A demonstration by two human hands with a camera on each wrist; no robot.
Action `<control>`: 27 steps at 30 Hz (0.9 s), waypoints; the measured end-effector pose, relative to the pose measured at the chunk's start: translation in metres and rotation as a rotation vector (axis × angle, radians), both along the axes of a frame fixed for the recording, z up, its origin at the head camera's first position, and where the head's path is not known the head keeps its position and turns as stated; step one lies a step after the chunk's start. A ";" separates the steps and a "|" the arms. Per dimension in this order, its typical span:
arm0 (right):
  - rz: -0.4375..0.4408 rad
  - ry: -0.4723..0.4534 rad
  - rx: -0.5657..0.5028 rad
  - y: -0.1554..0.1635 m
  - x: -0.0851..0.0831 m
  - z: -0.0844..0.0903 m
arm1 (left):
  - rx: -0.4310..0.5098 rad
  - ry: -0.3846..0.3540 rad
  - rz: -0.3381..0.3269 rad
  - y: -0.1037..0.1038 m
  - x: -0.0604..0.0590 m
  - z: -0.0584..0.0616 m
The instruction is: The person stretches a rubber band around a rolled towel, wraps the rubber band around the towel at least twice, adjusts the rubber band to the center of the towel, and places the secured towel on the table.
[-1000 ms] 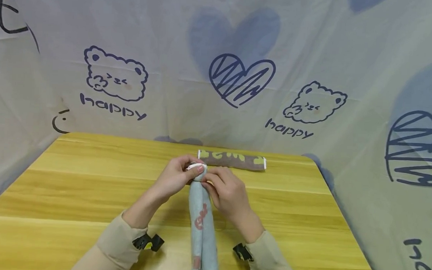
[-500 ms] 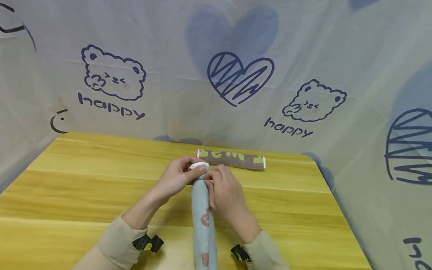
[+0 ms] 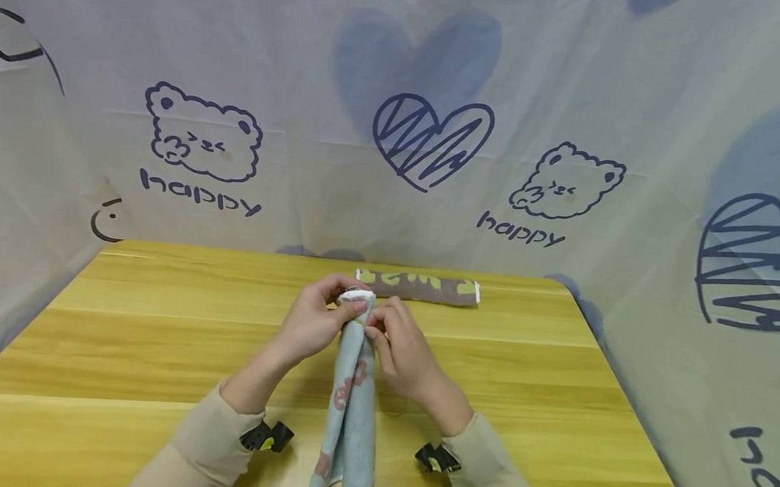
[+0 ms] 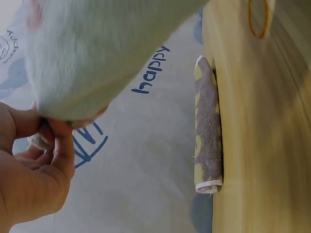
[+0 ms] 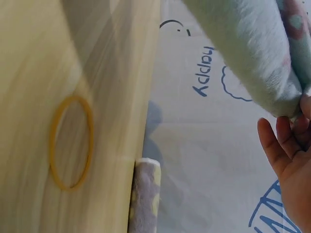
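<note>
While the near end of the pale blue towel (image 3: 360,421) points toward the person, its two long layers part there, so they are best brought flush before any tightening. At the towel's far end, the left-hand grip (image 3: 311,318) pinches the white-edged tip, thumb on top, and the right-hand grip (image 3: 400,350) pinches the right edge just beside it. A steady left pinch with small tucks from the right should make an even fold; slackening both together would probably let it open. On the worktop (image 3: 167,350), short of the brown-gray roll (image 3: 421,289), lies a yellow elastic loop (image 5: 91,138), best not snagged. Farthest stands the printed backdrop (image 3: 300,222).
</note>
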State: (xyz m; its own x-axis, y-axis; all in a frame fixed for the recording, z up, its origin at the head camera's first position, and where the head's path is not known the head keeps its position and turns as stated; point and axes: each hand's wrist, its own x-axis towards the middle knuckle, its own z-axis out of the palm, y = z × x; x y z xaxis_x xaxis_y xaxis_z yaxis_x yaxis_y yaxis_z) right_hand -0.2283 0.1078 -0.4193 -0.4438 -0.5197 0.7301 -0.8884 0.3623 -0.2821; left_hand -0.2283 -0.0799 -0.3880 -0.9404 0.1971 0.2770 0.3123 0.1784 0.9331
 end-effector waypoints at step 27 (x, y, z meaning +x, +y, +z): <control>-0.107 0.112 -0.129 -0.004 0.005 0.003 | 0.044 -0.184 0.014 -0.008 -0.001 0.001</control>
